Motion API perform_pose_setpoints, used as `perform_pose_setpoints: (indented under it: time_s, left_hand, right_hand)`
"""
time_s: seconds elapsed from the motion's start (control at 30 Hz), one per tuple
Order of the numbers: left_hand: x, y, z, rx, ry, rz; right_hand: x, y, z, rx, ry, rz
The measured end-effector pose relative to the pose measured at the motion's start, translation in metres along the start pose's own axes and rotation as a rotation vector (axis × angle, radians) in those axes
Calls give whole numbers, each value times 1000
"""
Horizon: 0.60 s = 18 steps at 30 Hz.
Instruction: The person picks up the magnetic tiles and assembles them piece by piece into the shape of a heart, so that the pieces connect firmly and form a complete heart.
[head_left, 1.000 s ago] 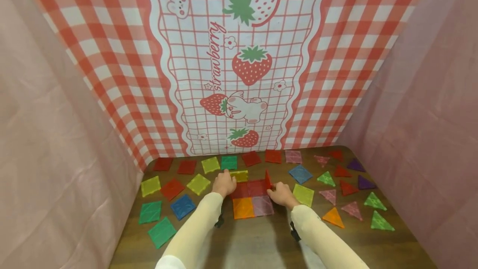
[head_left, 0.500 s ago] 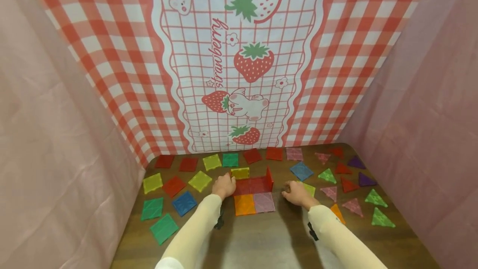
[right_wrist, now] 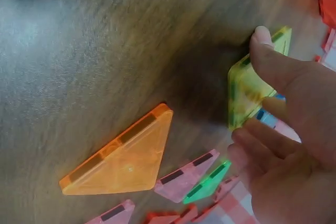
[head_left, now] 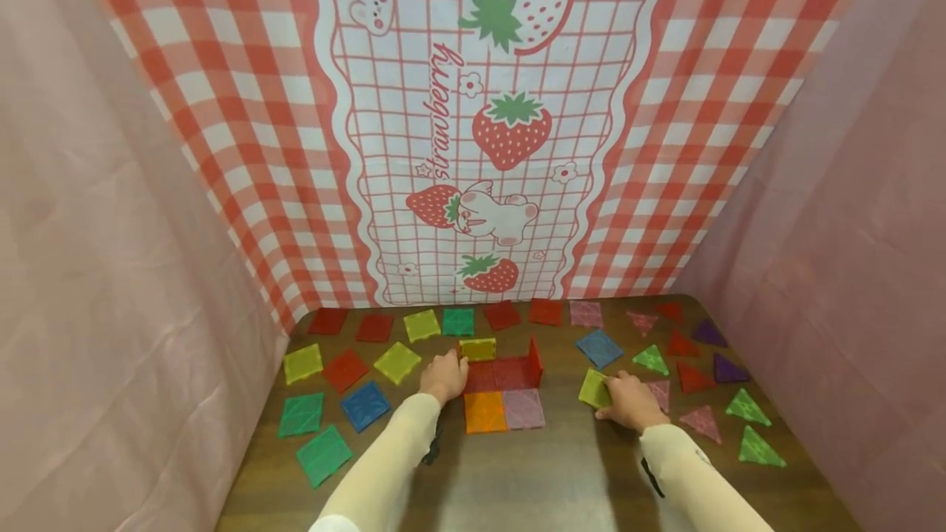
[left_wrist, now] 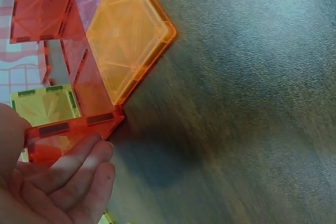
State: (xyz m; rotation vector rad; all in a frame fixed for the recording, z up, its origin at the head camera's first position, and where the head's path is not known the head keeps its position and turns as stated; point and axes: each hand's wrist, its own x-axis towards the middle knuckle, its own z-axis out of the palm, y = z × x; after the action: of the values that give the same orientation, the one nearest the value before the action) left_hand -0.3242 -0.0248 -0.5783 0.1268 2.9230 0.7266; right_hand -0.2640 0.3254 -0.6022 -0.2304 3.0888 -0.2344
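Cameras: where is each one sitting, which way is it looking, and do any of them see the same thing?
Head: on the person's head, looking forward and down at the table; both sleeved arms and hands show.
Left wrist: on the left wrist, looking along the left hand at the red tile it touches and the orange square.
Right wrist: on the right wrist, looking past the right hand gripping the yellow-green tile.
Shared: head and right wrist both show that tile; head and left wrist the orange square.

Glossy translucent plastic in the yellow-green tile [right_wrist: 247, 85] and orange triangle [right_wrist: 123, 158], with dark strips along the edges. Matt, grained dark wood across the tabletop [head_left: 517, 474]. Thin, creased printed cloth [head_left: 473, 130] at 12 o'clock.
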Motion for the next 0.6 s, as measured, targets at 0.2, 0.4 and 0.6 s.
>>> perform_pose_setpoints:
  time_s: [0.2, 0.4, 0.6]
  left_hand:
    - [-2, 1, 4, -34, 0, 9]
    - [-1, 1, 4, -60, -3, 9]
    - [0, -2, 4, -65, -19, 26]
  right_hand:
    - [-2, 1, 6, -8, 30, -60]
    - [1, 0, 5, -133, 49, -186]
    - [13, -5, -3, 35, 75, -154]
